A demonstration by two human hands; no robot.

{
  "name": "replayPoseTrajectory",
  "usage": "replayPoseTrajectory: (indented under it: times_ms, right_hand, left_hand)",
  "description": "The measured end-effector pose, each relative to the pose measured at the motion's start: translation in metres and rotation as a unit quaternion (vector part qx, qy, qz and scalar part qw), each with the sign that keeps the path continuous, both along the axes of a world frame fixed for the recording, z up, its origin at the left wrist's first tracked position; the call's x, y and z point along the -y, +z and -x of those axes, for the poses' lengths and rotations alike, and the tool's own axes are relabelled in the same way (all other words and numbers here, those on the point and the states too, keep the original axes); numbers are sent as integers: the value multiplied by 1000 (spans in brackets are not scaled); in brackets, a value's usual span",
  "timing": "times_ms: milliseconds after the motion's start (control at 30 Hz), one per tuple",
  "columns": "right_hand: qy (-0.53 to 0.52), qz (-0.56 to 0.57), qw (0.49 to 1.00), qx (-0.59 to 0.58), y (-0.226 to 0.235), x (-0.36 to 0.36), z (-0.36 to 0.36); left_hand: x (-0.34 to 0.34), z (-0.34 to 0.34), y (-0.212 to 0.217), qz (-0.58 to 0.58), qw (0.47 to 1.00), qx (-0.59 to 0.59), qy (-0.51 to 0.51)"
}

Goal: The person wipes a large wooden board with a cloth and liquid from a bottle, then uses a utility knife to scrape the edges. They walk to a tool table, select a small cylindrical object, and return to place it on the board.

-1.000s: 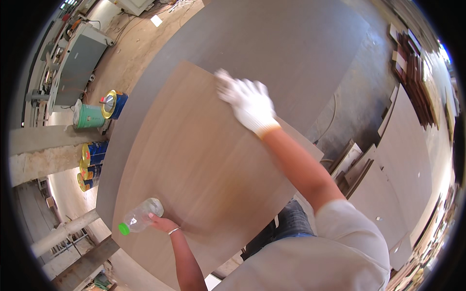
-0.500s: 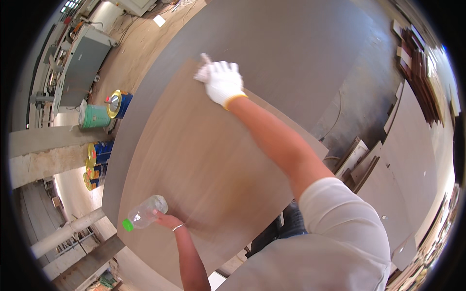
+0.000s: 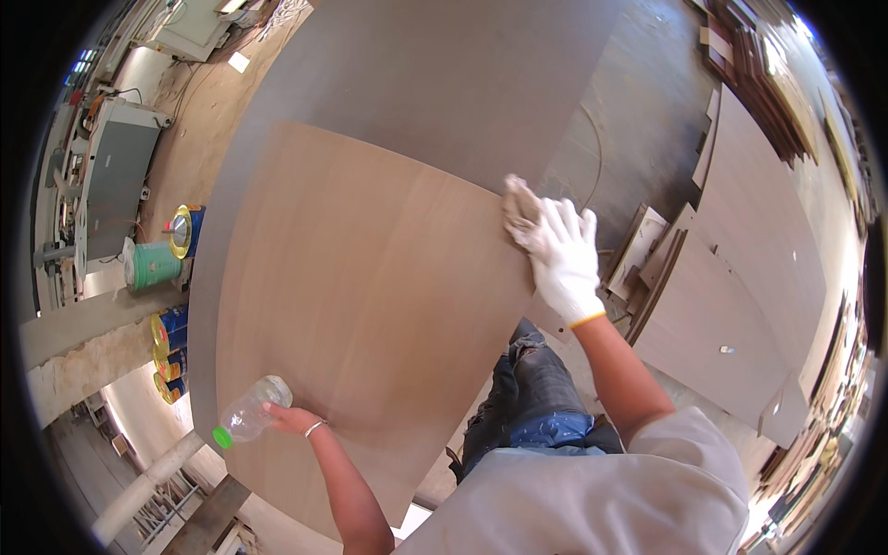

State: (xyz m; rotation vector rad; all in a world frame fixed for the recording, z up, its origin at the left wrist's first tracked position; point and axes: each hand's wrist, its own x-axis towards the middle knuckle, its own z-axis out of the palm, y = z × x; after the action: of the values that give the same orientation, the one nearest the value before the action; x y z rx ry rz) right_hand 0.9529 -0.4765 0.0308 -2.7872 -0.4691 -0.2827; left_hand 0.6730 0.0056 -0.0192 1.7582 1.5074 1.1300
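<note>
A light brown wooden panel (image 3: pixel 370 277) lies in front of me on a larger grey-brown board (image 3: pixel 444 83). My left hand (image 3: pixel 292 418), bare with a bracelet at the wrist, grips a clear plastic bottle (image 3: pixel 248 416) with a green cap, tilted over the panel's near left part. My right hand (image 3: pixel 561 254), in a white knitted glove with a yellow cuff, is at the panel's far right corner. A crumpled pale rag (image 3: pixel 521 205) is bunched under its fingers, pressed at the panel's edge.
Leaning panels (image 3: pixel 731 268) and stacked dark boards (image 3: pixel 754 83) stand at the right. On the left are a green bucket (image 3: pixel 153 265), several blue and yellow cans (image 3: pixel 169 333) and a grey machine (image 3: pixel 120 185). A cable (image 3: pixel 597 153) lies on the floor at the far right.
My right hand has swept the rag from the panel's far edge toward the right and nearer me. My left hand still holds the bottle. The view has shifted.
</note>
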Motion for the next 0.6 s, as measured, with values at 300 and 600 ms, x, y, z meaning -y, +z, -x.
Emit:
replayPoseTrajectory:
  times_ms: [300, 600]
  right_hand:
    - [-450, -638, 541, -313, -95, 113, 68]
    - [239, -223, 938, -119, 13, -28, 54]
  left_hand:
    - [4, -10, 5, 43, 998, 24, -28]
    - [5, -8, 4, 57, 998, 1, -8]
